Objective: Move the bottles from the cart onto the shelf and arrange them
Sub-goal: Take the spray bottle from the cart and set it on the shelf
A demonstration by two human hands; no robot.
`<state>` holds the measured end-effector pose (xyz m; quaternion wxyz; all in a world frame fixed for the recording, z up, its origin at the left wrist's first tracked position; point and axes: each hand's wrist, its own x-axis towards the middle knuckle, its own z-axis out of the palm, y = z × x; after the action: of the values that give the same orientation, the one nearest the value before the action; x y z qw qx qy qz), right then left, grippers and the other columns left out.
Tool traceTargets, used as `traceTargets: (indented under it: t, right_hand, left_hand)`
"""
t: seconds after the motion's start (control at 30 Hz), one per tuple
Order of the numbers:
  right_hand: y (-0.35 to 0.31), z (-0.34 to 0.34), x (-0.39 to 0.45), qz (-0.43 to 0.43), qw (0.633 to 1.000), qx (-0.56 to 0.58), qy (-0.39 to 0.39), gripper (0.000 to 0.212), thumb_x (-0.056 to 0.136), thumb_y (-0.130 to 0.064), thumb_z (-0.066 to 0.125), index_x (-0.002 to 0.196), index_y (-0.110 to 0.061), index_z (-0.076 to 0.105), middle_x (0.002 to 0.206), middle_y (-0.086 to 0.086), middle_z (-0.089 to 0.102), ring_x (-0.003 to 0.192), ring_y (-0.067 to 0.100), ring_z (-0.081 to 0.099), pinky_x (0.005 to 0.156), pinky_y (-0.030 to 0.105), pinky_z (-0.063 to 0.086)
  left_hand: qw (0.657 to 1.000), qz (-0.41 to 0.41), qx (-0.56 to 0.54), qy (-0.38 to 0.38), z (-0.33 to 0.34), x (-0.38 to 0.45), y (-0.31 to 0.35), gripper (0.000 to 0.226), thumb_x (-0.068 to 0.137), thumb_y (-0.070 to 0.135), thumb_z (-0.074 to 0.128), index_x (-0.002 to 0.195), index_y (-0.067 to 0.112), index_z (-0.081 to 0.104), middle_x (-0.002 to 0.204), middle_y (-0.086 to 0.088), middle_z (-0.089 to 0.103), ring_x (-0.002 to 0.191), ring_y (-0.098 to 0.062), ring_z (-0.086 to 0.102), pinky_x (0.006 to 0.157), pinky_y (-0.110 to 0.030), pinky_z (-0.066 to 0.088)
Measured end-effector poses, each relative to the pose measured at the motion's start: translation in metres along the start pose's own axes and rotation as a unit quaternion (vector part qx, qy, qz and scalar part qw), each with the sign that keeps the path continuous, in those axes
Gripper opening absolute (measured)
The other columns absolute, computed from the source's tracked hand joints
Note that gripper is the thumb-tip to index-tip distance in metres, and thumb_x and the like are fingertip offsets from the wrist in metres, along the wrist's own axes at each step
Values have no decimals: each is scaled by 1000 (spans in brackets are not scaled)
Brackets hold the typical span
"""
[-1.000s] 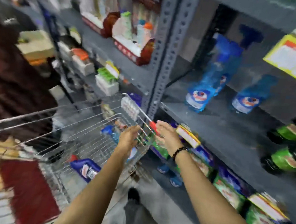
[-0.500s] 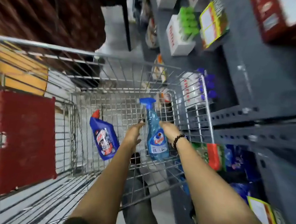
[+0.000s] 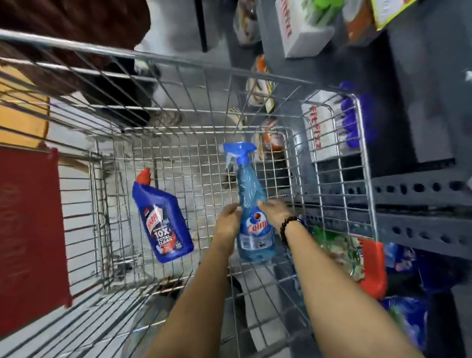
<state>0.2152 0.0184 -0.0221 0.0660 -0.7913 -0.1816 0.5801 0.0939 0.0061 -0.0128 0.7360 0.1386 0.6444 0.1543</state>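
Spray bottle, pale blue and clear plastic, lies in the wire cart, long axis running away from the person, trigger head at the far end. Both hands flank it: left hand curled against its left side, right hand laid over its right side, fingers partly closed on it. Left of the spray bottle lies a dark blue cleaner bottle, red cap pointing away. Right of the cart stands a grey metal shelf.
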Motion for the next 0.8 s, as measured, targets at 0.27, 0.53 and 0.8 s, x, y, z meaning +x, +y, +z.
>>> traceTargets:
  t: [0.27,0.53,0.8]
  right_hand:
    - [-13,-14,-91,-74,995,57,-31,19,88,-34,57,79,-20,49,112,16,65,83,21,63,74,36,53]
    - [-12,-60,-266,-241,949,201,-18,18,90,-30,57,104,-19,54,105,2,66,84,12,64,76,33,53]
    - [40,-107,-466,-423,859,284,54,18,92,-15,50,96,-25,65,81,-11,76,66,2,69,51,17,54]
  left_hand:
    - [991,100,79,-44,-28,-69,44,21,91,5,49,74,18,49,77,1,56,63,-10,56,36,-9,44]
    - [916,221,216,-256,-33,-207,104,15,88,20,56,101,21,63,88,7,69,82,-11,59,74,-28,43]
    - [761,329,294,-475,16,-379,134,16,71,28,63,86,26,69,79,11,73,70,-4,67,64,-23,52]
